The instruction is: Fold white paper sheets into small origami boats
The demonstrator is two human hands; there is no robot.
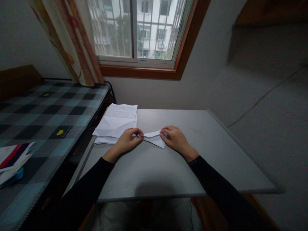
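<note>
A small folded piece of white paper (154,138) is held between my two hands, just above the grey tabletop (154,173). My left hand (127,140) pinches its left end between thumb and fingers. At the right end, my right hand (175,139) grips the paper with thumb and fingertips. One pointed corner of the paper angles down toward the right hand. A stack of creased white paper sheets (117,118) lies at the table's back left, partly behind my left hand.
To the left stands a bed with a checked cover (48,109), on which some printed papers or bags (14,160) lie. A curtain (79,41) hangs beside the barred window (144,32). A wall borders the table at the back and right.
</note>
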